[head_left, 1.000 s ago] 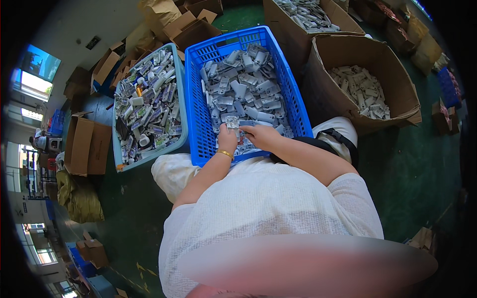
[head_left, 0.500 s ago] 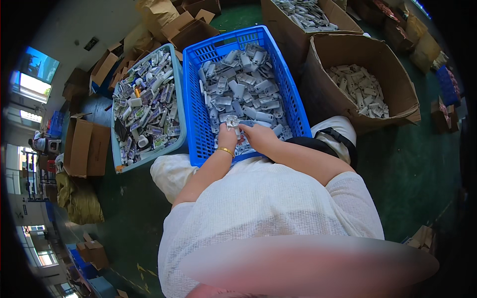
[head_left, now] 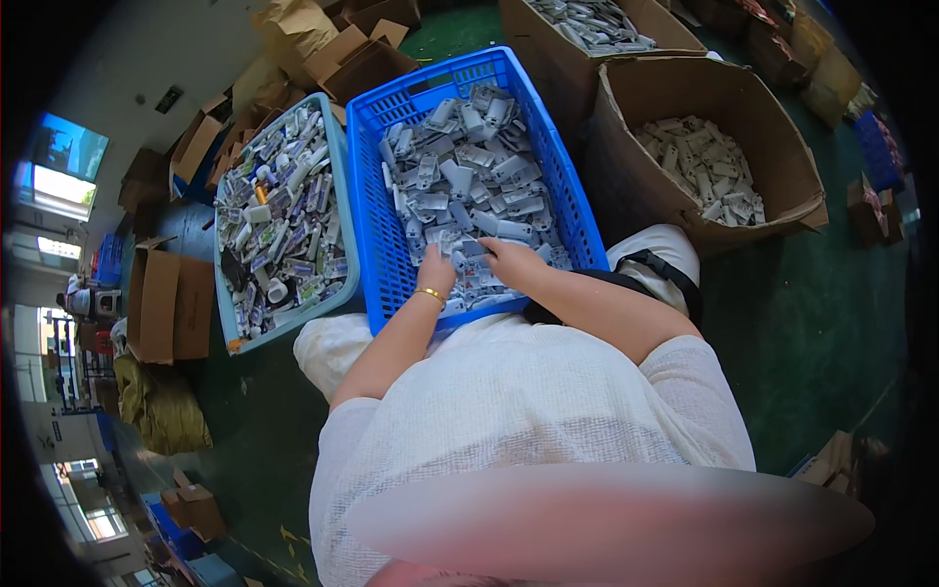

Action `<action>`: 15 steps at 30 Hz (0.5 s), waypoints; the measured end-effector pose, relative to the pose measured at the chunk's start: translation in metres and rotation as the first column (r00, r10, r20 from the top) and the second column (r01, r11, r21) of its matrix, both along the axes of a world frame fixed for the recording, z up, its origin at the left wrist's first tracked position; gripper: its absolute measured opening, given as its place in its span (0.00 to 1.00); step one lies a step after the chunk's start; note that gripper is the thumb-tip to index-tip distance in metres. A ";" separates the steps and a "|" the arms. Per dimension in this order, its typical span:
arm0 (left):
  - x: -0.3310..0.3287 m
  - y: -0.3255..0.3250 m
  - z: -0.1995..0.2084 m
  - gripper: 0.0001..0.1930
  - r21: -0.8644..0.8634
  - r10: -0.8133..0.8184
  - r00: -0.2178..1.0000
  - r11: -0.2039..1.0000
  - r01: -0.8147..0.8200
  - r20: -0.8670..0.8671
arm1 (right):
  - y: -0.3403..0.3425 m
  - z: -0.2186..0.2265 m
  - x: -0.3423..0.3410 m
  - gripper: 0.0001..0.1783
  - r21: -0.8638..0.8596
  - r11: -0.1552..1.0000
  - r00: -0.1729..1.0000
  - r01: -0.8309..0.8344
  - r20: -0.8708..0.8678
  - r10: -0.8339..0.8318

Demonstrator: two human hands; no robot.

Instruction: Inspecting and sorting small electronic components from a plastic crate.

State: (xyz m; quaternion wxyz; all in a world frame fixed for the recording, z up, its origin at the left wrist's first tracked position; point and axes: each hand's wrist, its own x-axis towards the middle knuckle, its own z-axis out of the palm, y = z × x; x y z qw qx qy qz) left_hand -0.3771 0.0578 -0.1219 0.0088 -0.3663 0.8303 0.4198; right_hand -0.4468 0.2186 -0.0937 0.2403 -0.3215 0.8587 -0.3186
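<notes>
A blue slatted plastic crate (head_left: 369, 240) stands in front of my lap, heaped with small white and grey plastic casings (head_left: 469, 161). Over its near end, my left hand (head_left: 437, 271) is closed on a pale plastic casing (head_left: 447, 239) that sticks out past the fingertips. Just to the right, my right hand (head_left: 518, 266) is closed, thumb and fingers pinched together. A small dark thing shows at those fingertips, too small to name. The two hands are slightly apart, and loose casings lie beneath and between them.
A pale blue tub (head_left: 349, 230) of mixed small plastic parts stands left of the crate. On the right, an open cardboard box (head_left: 611, 127) contains more white casings, and another box (head_left: 543, 44) of them stands behind. Cartons (head_left: 166, 303) and a yellowish sack (head_left: 161, 406) sit at left.
The hands have moved apart a little. My left hand has lowered and tilted the casing, which was upright and clearer before; my right hand has shifted slightly right.
</notes>
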 end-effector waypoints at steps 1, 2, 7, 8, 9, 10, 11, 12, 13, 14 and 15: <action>-0.003 -0.014 -0.009 0.15 -0.223 -0.133 0.985 0.963 0.154 0.107 | 0.000 -0.003 -0.003 0.20 0.036 0.999 1.000 0.003 0.026 -0.004; -0.007 -0.021 -0.011 0.14 -0.218 -0.196 0.961 0.947 0.237 0.193 | 0.002 -0.004 -0.004 0.21 0.121 0.992 0.998 -0.037 0.050 0.031; -0.078 -0.008 0.025 0.15 0.353 -0.150 0.980 0.931 0.096 0.128 | -0.008 -0.019 -0.001 0.22 0.478 0.776 0.911 -0.412 0.181 0.371; -0.098 0.004 0.035 0.16 0.505 -0.146 0.987 0.848 0.163 -0.073 | -0.010 -0.020 0.002 0.22 0.453 0.792 0.912 -0.410 0.184 0.367; -0.120 0.035 0.072 0.18 0.652 -0.211 0.952 0.694 0.305 -0.221 | -0.007 -0.015 0.003 0.24 0.469 0.802 0.929 -0.370 0.174 0.327; -0.133 0.063 0.112 0.23 0.768 -0.190 0.891 0.452 0.453 -0.413 | -0.002 -0.011 0.001 0.25 0.447 0.828 0.940 -0.340 0.199 0.278; -0.147 0.080 0.133 0.26 0.837 -0.066 0.879 0.277 0.472 -0.473 | -0.003 -0.008 0.001 0.26 0.423 0.849 0.944 -0.318 0.221 0.243; -0.158 0.101 0.150 0.26 0.791 -0.023 0.836 0.312 0.526 -0.548 | -0.001 -0.012 -0.002 0.27 0.419 0.846 0.938 -0.330 0.245 0.245; -0.165 0.112 0.159 0.26 0.739 0.021 0.785 0.356 0.573 -0.619 | -0.001 -0.007 -0.004 0.27 0.418 0.843 0.934 -0.339 0.254 0.250; -0.168 0.111 0.154 0.26 0.744 0.031 0.791 0.362 0.561 -0.611 | -0.001 0.004 -0.006 0.27 0.390 0.860 0.930 -0.330 0.288 0.226; -0.171 0.110 0.147 0.25 0.701 -0.004 0.786 0.450 0.554 -0.619 | 0.001 0.009 -0.007 0.28 0.363 0.876 0.924 -0.317 0.325 0.200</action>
